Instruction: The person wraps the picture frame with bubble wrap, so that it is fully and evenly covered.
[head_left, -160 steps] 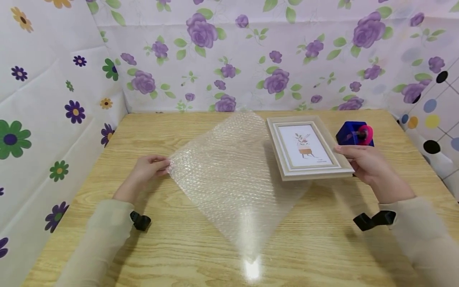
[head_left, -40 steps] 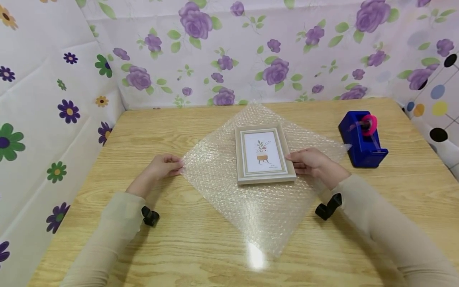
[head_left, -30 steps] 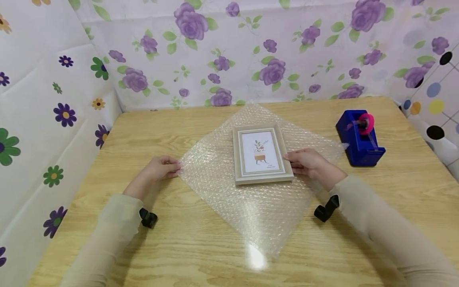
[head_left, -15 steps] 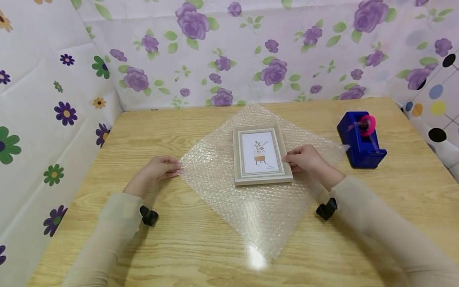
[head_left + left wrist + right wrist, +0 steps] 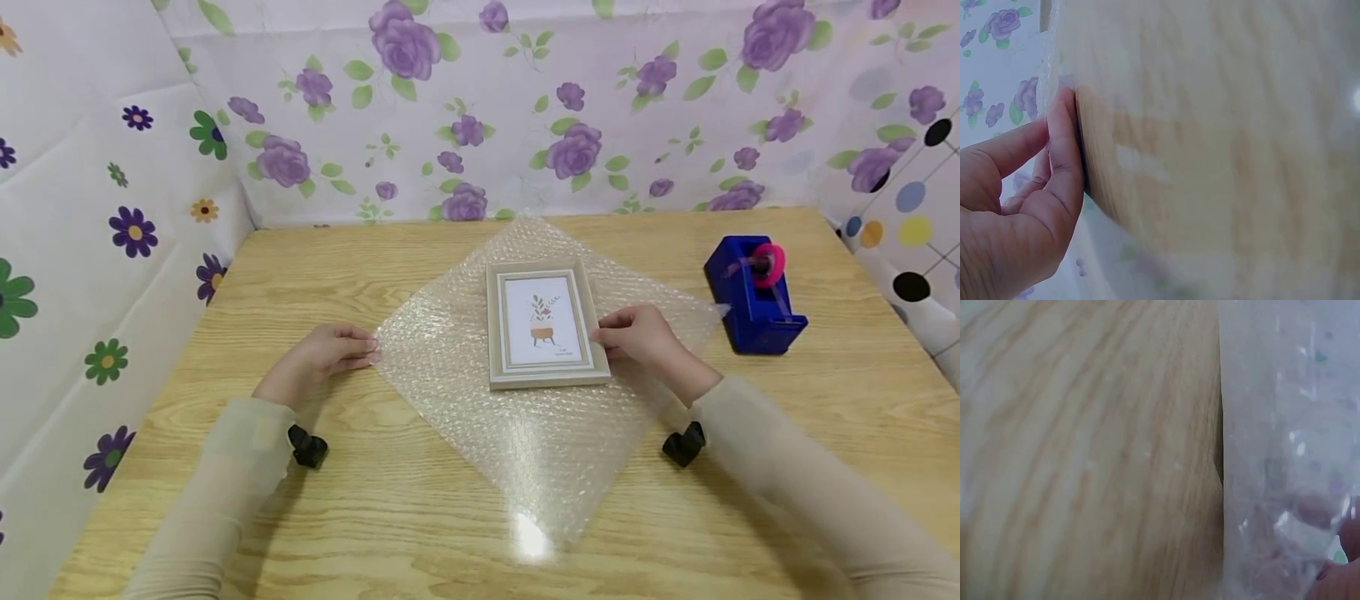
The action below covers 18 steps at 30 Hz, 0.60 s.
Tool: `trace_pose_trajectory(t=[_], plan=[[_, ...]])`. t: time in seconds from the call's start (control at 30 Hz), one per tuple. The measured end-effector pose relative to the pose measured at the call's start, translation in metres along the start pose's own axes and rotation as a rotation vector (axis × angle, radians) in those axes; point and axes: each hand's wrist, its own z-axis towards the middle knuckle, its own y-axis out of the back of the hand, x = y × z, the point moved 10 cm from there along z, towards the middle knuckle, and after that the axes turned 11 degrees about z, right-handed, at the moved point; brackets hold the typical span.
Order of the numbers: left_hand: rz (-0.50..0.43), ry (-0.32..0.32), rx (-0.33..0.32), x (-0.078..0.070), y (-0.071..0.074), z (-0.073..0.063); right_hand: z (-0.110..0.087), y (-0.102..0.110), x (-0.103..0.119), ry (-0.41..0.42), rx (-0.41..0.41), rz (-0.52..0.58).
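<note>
A cream picture frame [image 5: 497, 333] with a potted-plant print lies face up on a diamond-laid sheet of bubble wrap [image 5: 442, 350] in the head view. My left hand [image 5: 322, 354] pinches the wrap's left corner between thumb and fingers. In the left wrist view, the same hand [image 5: 1029, 212] has its fingertips low at the table surface. My right hand [image 5: 645, 337] holds the frame's right edge, thumb at the side; its lower fingers are partly hidden. The right wrist view shows bubble wrap [image 5: 1272, 425] with blurred fingers [image 5: 1335, 584] behind it.
A blue tape dispenser [image 5: 753, 304] with a pink-cored roll [image 5: 768, 265] stands at the right, against the wrap's right corner. The wooden table [image 5: 360, 517] meets flowered cloth [image 5: 450, 100] at the back and left. A black wrist camera [image 5: 307, 447] hangs at the left cuff.
The picture frame, earlier held above the wrap's right side, has come left and down onto its middle. Lately the right hand's knuckles rose slightly; the left hand has kept its pinch.
</note>
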Motion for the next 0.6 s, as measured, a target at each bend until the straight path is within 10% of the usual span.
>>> trace_pose_trajectory(t=[0.6], plan=[[-0.019,-0.029,0.031,0.003,0.004,-0.01,-0.009,-0.008,-0.003,0.044,0.019,-0.072]])
